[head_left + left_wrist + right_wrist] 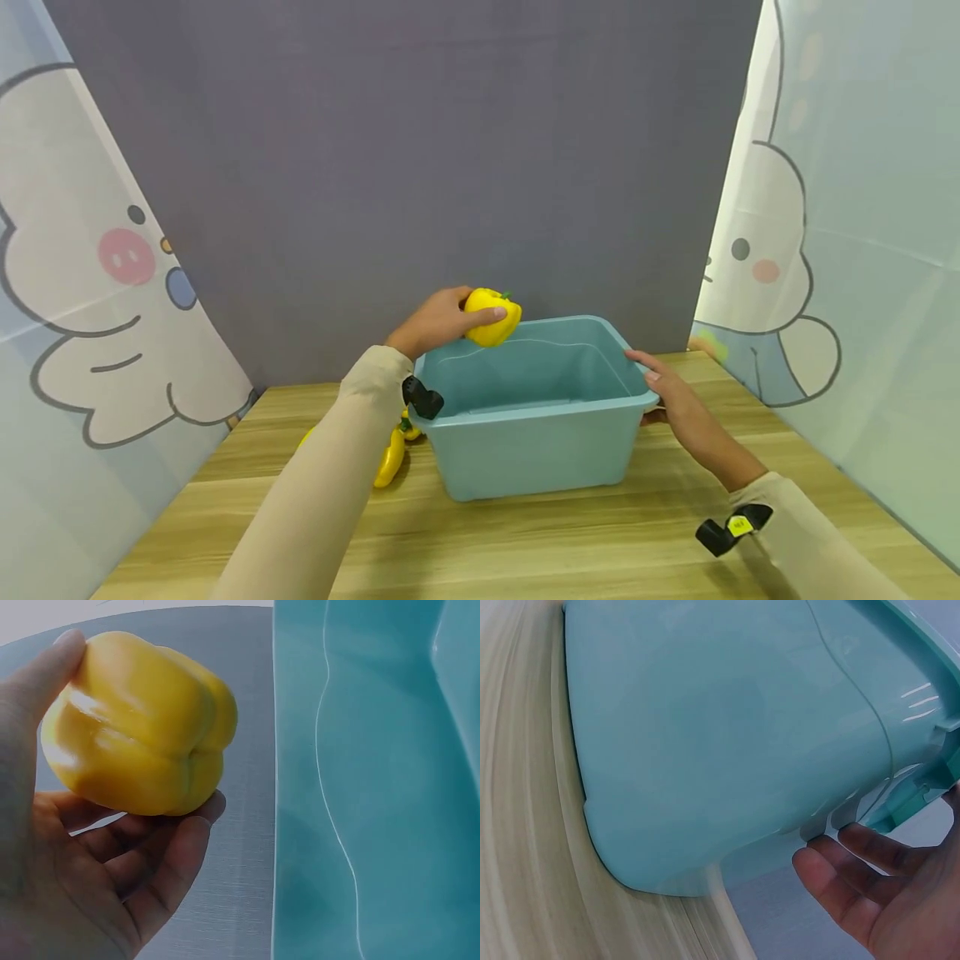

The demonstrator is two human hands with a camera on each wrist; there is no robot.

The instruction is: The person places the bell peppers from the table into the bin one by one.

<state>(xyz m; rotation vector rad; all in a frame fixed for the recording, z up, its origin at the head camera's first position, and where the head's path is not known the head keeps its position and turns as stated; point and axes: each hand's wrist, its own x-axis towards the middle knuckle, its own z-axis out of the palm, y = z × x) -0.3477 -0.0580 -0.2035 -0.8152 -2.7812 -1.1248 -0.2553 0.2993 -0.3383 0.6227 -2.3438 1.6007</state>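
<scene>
My left hand (438, 321) grips a yellow bell pepper (492, 318) with a green stem, above the far left part of a blue-green plastic tub (532, 454). In the left wrist view, the thumb lies on one side of the pepper and the curled fingers on the other, with the tub's wall alongside. My right hand (678, 412) holds the tub's right end by the rim. Several of its fingers (821, 874) reach under the rim against the outer wall in the right wrist view. The tub stands upright on the wooden table, its visible inside bare.
More yellow peppers (390, 460) lie on the wooden table (540, 542) left of the tub, partly hidden by my left forearm. A grey cloth backdrop (450, 150) rises behind the table. Cartoon-printed curtains (885, 250) flank both sides.
</scene>
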